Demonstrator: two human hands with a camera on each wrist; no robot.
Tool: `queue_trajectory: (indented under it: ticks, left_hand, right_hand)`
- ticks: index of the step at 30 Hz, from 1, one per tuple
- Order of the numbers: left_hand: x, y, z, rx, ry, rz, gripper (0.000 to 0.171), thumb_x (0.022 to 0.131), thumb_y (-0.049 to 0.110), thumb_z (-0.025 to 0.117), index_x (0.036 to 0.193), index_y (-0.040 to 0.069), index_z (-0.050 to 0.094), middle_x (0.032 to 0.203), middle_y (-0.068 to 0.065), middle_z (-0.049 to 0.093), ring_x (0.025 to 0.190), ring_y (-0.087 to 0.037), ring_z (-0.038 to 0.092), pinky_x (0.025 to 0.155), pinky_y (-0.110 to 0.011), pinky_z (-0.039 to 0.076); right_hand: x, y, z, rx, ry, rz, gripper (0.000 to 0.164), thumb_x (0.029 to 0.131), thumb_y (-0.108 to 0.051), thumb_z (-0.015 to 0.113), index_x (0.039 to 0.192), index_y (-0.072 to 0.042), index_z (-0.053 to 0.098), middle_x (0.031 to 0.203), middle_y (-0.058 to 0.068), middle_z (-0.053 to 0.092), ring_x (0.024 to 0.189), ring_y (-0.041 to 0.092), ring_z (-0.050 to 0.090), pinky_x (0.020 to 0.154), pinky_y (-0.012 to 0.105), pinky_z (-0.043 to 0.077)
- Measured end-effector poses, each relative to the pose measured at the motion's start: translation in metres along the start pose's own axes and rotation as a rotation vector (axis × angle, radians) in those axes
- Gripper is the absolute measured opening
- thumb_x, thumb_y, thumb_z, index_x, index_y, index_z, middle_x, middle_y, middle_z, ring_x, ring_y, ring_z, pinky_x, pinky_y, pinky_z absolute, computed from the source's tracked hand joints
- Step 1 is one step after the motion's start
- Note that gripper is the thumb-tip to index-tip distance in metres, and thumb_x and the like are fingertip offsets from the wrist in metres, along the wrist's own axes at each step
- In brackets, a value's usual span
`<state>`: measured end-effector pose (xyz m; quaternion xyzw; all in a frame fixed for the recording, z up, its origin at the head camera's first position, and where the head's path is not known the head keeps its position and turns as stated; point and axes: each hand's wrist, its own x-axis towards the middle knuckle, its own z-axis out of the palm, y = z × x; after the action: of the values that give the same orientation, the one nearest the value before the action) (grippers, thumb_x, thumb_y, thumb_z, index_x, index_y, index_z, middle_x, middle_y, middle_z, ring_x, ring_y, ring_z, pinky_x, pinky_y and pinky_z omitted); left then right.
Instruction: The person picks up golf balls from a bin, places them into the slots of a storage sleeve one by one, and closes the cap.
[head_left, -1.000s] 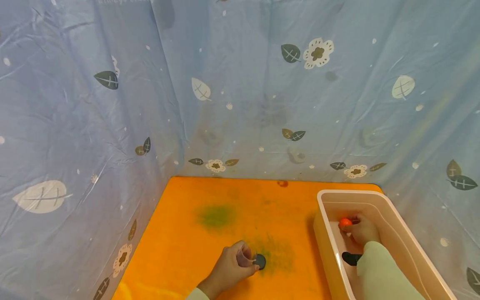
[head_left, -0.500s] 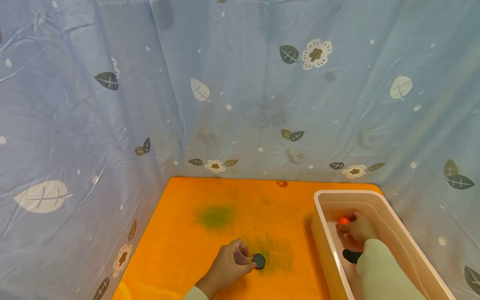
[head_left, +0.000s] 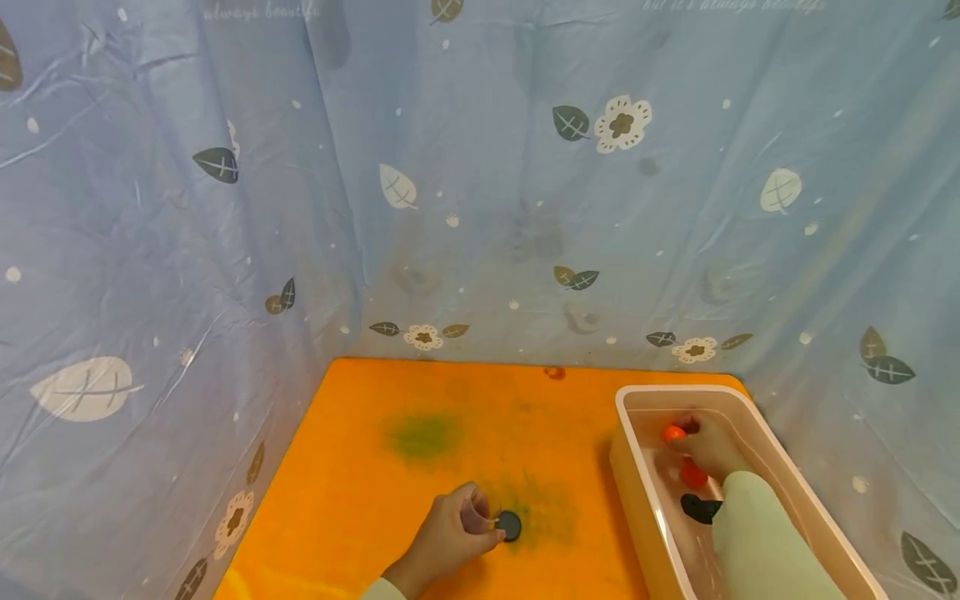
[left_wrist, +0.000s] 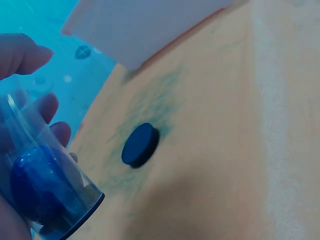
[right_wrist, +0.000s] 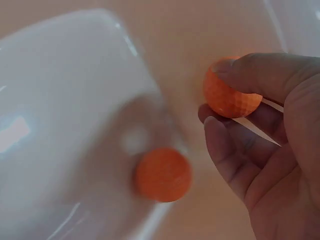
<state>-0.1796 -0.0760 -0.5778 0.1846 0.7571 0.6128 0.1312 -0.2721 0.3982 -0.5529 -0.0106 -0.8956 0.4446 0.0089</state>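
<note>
In the head view my left hand (head_left: 450,533) holds a clear cylinder-shaped container (head_left: 472,520) over the orange table. The left wrist view shows a round, blue-looking ball (left_wrist: 40,182) inside it, near its dark-rimmed end. Beside that hand a black round disc like a lid (head_left: 508,526) lies flat on the table. Inside the beige tub, my right hand (head_left: 712,450) pinches an orange dimpled golf ball (right_wrist: 227,95) between thumb and fingers. A second orange ball (right_wrist: 164,175) rests in the tub below it.
The deep beige tub (head_left: 628,467) stands on the right of the orange table (head_left: 465,400). A black object (head_left: 697,508) lies in it, partly covered by the right sleeve. Blue patterned curtains (head_left: 465,183) wall in the back and sides.
My right hand has moved up and slightly away inside the tub with the golf ball, and the second orange ball has come into sight below. The left hand keeps its hold on the container.
</note>
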Motion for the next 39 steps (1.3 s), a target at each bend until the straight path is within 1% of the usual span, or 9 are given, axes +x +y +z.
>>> queue_trajectory:
  ticks: [5,9,14,19,24,28,33,36,39]
  left_hand:
    - [0.002,-0.002,0.002,-0.003,-0.019,0.037,0.022,0.097,0.013,0.084,0.102,0.009,0.063,0.094,0.003,0.078,0.084,-0.017,0.076,0.075,-0.029,0.062]
    - [0.004,-0.003,0.005,-0.011,-0.033,0.056,0.022,0.097,0.011,0.084,0.101,0.009,0.063,0.094,0.004,0.078,0.085,-0.017,0.076,0.076,-0.03,0.062]
    - [0.003,-0.004,0.006,0.011,-0.038,0.064,0.022,0.097,0.013,0.085,0.1,0.01,0.063,0.094,0.005,0.077,0.084,-0.015,0.075,0.075,-0.029,0.062]
    - [0.004,-0.003,0.006,0.014,-0.032,0.053,0.023,0.096,0.014,0.085,0.1,0.01,0.062,0.092,0.005,0.077,0.084,-0.015,0.075,0.075,-0.029,0.061]
    - [0.006,0.0,0.006,0.005,-0.017,0.021,0.024,0.096,0.011,0.085,0.099,0.01,0.061,0.091,0.004,0.076,0.084,-0.017,0.075,0.072,-0.029,0.061]
    - [0.006,-0.001,0.006,0.001,-0.018,0.011,0.024,0.096,0.013,0.085,0.099,0.009,0.062,0.09,0.003,0.077,0.084,-0.018,0.076,0.072,-0.029,0.061]
    - [0.005,-0.003,0.008,0.001,-0.02,0.008,0.024,0.096,0.013,0.086,0.099,0.009,0.062,0.091,0.004,0.077,0.083,-0.017,0.075,0.071,-0.029,0.061]
    - [0.005,-0.004,0.008,0.003,-0.015,0.01,0.025,0.095,0.012,0.086,0.099,0.01,0.062,0.091,0.004,0.077,0.082,-0.017,0.075,0.071,-0.028,0.06]
    - [0.006,-0.004,0.008,0.013,-0.016,0.018,0.025,0.094,0.013,0.087,0.099,0.011,0.062,0.092,0.005,0.078,0.082,-0.016,0.075,0.07,-0.028,0.06]
  right_hand:
    - [-0.001,-0.023,-0.004,0.035,-0.006,-0.057,0.031,0.099,-0.001,0.074,0.127,0.007,0.062,0.119,0.024,0.066,0.095,0.032,0.064,0.075,0.039,0.058]
    - [-0.003,-0.051,-0.009,0.081,-0.024,-0.07,0.042,0.104,-0.011,0.077,0.139,0.005,0.062,0.132,0.026,0.062,0.104,0.033,0.064,0.079,0.037,0.059]
    - [-0.009,-0.087,-0.008,0.159,-0.05,-0.046,0.054,0.106,-0.027,0.078,0.15,-0.004,0.06,0.141,0.021,0.061,0.11,0.029,0.07,0.087,0.034,0.06]
    - [-0.02,-0.121,-0.001,0.265,-0.051,-0.103,0.054,0.106,-0.026,0.077,0.151,-0.003,0.059,0.143,0.02,0.058,0.115,0.021,0.071,0.091,0.034,0.059]
    - [-0.034,-0.151,0.014,0.342,-0.052,-0.183,0.048,0.105,-0.024,0.079,0.145,-0.002,0.063,0.131,0.019,0.068,0.11,0.021,0.073,0.091,0.031,0.057]
    - [-0.045,-0.166,0.031,0.338,-0.068,-0.239,0.041,0.103,-0.019,0.08,0.14,-0.005,0.066,0.12,0.018,0.074,0.101,0.025,0.072,0.084,0.03,0.056]
    - [-0.057,-0.181,0.056,0.317,-0.08,-0.359,0.034,0.101,-0.006,0.08,0.133,-0.005,0.069,0.117,0.017,0.069,0.086,0.029,0.068,0.074,0.031,0.057]
    - [-0.067,-0.19,0.073,0.306,-0.089,-0.44,0.032,0.099,-0.003,0.081,0.128,-0.008,0.071,0.115,0.013,0.066,0.085,0.028,0.067,0.075,0.032,0.058]
    - [-0.077,-0.198,0.088,0.318,-0.128,-0.524,0.031,0.099,-0.001,0.08,0.127,-0.01,0.069,0.114,0.011,0.064,0.085,0.025,0.067,0.076,0.033,0.059]
